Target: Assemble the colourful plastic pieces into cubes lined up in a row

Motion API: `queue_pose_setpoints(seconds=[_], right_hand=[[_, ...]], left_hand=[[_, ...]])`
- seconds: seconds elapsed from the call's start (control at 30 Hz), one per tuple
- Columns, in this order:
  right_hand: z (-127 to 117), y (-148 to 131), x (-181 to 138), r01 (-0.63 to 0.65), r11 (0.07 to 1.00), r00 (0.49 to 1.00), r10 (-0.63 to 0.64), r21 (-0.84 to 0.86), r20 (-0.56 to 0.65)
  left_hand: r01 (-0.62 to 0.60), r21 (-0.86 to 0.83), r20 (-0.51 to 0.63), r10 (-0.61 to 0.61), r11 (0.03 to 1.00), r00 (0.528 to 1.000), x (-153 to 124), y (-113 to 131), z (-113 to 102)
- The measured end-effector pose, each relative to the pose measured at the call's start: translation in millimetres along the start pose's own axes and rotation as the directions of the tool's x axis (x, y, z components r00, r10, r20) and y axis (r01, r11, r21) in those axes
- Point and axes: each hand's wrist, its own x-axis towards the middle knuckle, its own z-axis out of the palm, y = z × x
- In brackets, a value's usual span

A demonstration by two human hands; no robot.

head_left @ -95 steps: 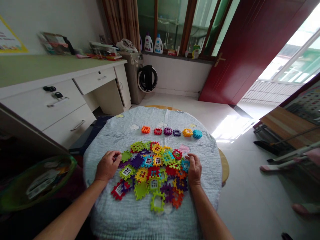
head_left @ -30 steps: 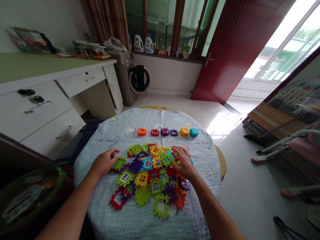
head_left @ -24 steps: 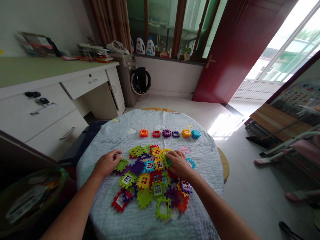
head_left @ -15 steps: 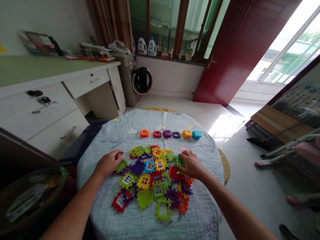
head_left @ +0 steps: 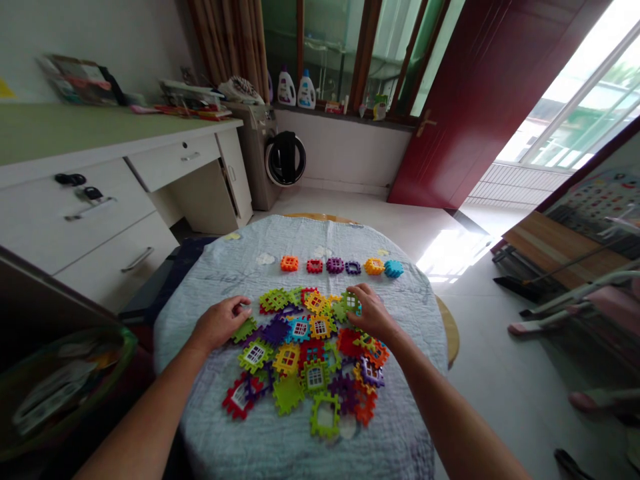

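At the cloth-covered desk's (head_left: 183, 333) left side, the left hand (head_left: 221, 322) is curving loosely, thumb and fingers apart and gripping nothing visible, by a plain green tile (head_left: 244, 331). Next, a pile of tiles (head_left: 311, 352) is lying across the middle, while behind it an orange block (head_left: 289, 263) is starting a row. Further right, the right hand (head_left: 374, 312) is pinching a green window tile (head_left: 351, 303) at the pile's far-right part; beyond, a blue block (head_left: 394, 269) is ending the row.

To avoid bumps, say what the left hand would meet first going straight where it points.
Probably the green lattice piece right of the left hand; depth is unclear, so the hand might pass above.
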Motion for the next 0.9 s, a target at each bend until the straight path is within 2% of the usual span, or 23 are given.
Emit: queue_pose_setpoints(seconds=[0.1,0.2,0.27,0.5,0.6,0.77,0.9], right_hand=[[11.3,-8.6,6.0,0.014,0.996,0.993,-0.003,-0.093,0.118],[16.8,-10.2,8.7,0.019,0.988,0.965,0.023,-0.155,0.262],[16.4,-10.3,9.9,0.028,0.981,0.953,0.032,-0.190,0.302],[4.7,-13.3,17.8,0.073,0.953,0.942,0.030,-0.293,0.334],[-2.3,-9.7,26.5,0.039,0.952,0.950,0.059,-0.303,0.308],[-8.8,-12.1,45.9,-0.001,0.985,0.974,0.040,-0.171,0.225],[1.3,-40.9,55.0,0.051,0.996,0.973,-0.033,-0.072,0.229]], left_hand=[[0.006,-0.011,0.015,-0.006,1.000,1.000,-0.3,0.0,-0.1],[-0.001,-0.021,0.023,0.001,1.000,1.000,-0.6,-0.4,-0.1],[-0.006,-0.021,0.027,0.006,1.000,1.000,-0.4,-0.3,-0.3],[-0.016,-0.018,0.033,0.016,1.000,0.999,-1.0,-0.4,-0.9],[-0.022,-0.029,0.031,0.023,0.999,0.999,-2.1,-1.3,-0.8],[-0.066,-0.056,-0.007,0.066,0.996,0.998,-0.7,-1.3,-0.5],[-0.165,-0.109,-0.123,0.151,0.980,0.981,-1.4,8.6,-5.0]])
